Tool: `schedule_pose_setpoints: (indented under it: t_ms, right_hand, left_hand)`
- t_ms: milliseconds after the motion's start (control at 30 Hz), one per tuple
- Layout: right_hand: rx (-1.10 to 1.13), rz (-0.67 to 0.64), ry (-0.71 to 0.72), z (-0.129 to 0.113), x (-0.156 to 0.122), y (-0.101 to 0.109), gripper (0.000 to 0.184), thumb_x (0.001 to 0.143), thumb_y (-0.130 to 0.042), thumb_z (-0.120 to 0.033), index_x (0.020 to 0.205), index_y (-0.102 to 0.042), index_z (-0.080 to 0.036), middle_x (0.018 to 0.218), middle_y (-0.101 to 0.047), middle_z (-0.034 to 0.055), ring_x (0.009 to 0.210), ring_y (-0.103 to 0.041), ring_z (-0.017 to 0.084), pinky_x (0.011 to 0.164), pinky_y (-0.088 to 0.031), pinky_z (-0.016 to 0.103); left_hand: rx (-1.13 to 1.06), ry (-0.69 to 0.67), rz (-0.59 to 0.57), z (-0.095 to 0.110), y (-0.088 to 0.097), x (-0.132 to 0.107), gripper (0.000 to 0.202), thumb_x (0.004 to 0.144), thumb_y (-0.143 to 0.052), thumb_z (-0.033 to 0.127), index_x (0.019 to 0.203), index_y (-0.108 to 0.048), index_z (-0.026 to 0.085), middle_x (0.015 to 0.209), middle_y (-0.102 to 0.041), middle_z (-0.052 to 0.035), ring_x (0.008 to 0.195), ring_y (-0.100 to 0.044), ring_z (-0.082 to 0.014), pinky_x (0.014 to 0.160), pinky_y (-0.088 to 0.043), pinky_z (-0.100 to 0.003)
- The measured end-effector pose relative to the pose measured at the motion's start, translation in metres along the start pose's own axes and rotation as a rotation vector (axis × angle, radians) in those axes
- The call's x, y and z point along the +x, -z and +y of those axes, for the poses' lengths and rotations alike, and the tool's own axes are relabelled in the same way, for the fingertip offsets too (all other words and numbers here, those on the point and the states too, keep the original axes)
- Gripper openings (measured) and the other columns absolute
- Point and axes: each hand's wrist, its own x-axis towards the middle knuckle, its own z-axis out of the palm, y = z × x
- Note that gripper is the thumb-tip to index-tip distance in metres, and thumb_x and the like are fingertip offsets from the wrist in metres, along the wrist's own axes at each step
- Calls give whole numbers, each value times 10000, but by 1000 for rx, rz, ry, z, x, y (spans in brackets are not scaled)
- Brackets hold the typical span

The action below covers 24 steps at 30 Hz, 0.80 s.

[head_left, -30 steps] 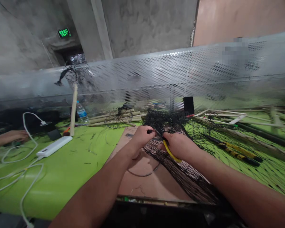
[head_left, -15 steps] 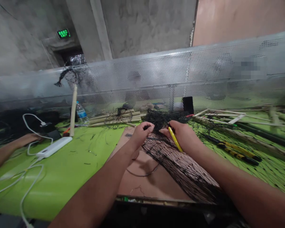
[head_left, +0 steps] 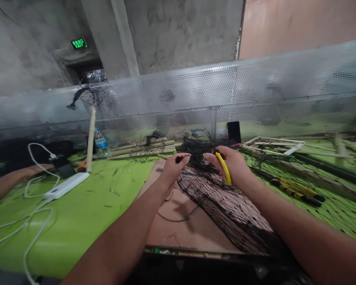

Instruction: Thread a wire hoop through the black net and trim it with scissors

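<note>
My left hand (head_left: 174, 168) is closed in a pinch, with a dark bit of black net cord (head_left: 178, 159) showing between thumb and curled fingers. My right hand (head_left: 231, 160) grips yellow-handled scissors (head_left: 224, 170) whose dark blades point up and away from me. Its thumb reaches toward my left hand, and the two hands are a short gap apart. Behind and between them lies a tangled heap of black netting (head_left: 194, 144). More of the black net (head_left: 225, 215) runs down over a brown board (head_left: 173, 231) toward the front right. A thin wire ring (head_left: 178, 220) rests on that board.
Bamboo sticks (head_left: 142, 149) and a water bottle (head_left: 101, 143) lie beyond the board. To the left are a white power strip (head_left: 67, 186) with cables and another person's arm (head_left: 14, 178). Yellow-black handled tools (head_left: 296, 190) lie right, before a perforated metal screen (head_left: 190, 93).
My right hand has turned the scissors, so the blades now show pointing upward and the handle is seen broader. My right hand has shifted slightly right; my left hand stays nearly in place.
</note>
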Motion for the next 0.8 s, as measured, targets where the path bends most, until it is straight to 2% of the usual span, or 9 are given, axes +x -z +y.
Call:
schedule_pose_setpoints:
  t_ms: [133, 300, 400, 600, 800]
  right_hand:
    - [-13, -50, 55, -10, -5, 0, 447, 786, -539, -575, 600, -425, -186, 528, -413, -42, 516, -353, 91, 465, -246, 212]
    - [-98, -262, 37, -18, -11, -2, 406, 767, -561, -554, 632, -460, -185, 532, -417, -47, 507, -341, 93, 459, -233, 212]
    - [-141, -374, 52, -23, -14, -3, 385, 769, -566, -546, 669, -462, -189, 564, -450, -38, 520, -373, 101, 469, -241, 215]
    - [-236, -431, 68, -23, -17, -5, 390, 821, -488, -582, 760, -473, -197, 647, -546, 6, 566, -465, 130, 507, -280, 221]
    - [-314, -438, 68, -18, -16, -8, 415, 837, -441, -611, 811, -506, -202, 689, -597, 39, 596, -511, 155, 527, -294, 228]
  left_hand:
    - [-36, 6, 53, 0, 0, 1, 330, 702, -678, 404, 880, -703, 127, 907, -681, -78, 563, -471, -80, 544, -411, -230]
    - [-13, -35, 91, 0, 3, 1, 316, 708, -677, 415, 850, -697, 133, 722, -633, -17, 553, -472, -74, 540, -401, -211]
    - [-51, 4, 123, -1, 3, 2, 330, 684, -700, 417, 825, -678, 120, 648, -587, 9, 538, -475, -70, 541, -401, -207]
    - [-194, 34, 128, -4, 2, 4, 349, 638, -740, 423, 772, -634, 118, 617, -573, 13, 521, -522, -83, 539, -422, -222]
    - [-128, -2, 52, 3, 1, -1, 319, 698, -691, 406, 819, -632, 117, 672, -603, -11, 557, -523, -84, 568, -428, -217]
